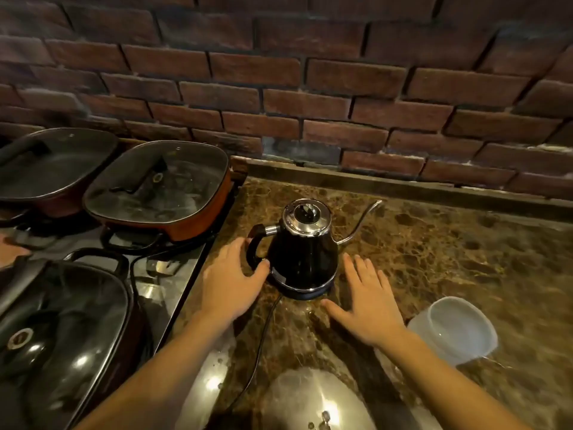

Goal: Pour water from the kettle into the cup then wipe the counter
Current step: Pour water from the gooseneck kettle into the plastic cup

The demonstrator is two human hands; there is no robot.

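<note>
A black gooseneck kettle with a chrome lid stands on its round base on the brown marble counter. Its thin spout points right and its black handle faces left. My left hand is at the handle, fingers curled loosely around its lower part, thumb near the kettle body. My right hand lies flat with fingers spread on the counter just right of the kettle base. A translucent white plastic cup sits on the counter to the right of my right hand.
Three lidded pans occupy the stove on the left: one red pan close to the kettle, another behind it, a dark one in front. The kettle's cord runs toward me. A brick wall backs the counter.
</note>
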